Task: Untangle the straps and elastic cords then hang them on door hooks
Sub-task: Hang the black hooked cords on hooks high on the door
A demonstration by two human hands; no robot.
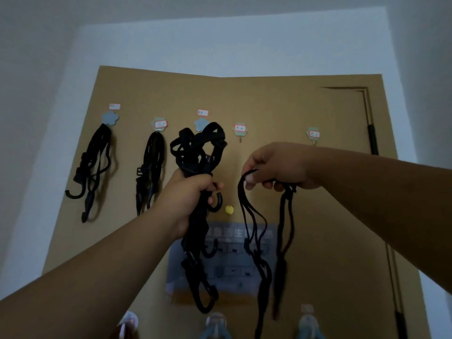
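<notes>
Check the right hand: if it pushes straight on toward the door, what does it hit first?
Probably bare door between two empty hooks. The right hand pinches a thin cord that hangs below it, not ahead. Depth to the door is unclear from one view.

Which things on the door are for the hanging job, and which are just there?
For the job:
left hand gripping tangled bundle
right hand pinching thin cords
hung bundles
empty hooks

Just there:
yellow knob
poster
</notes>
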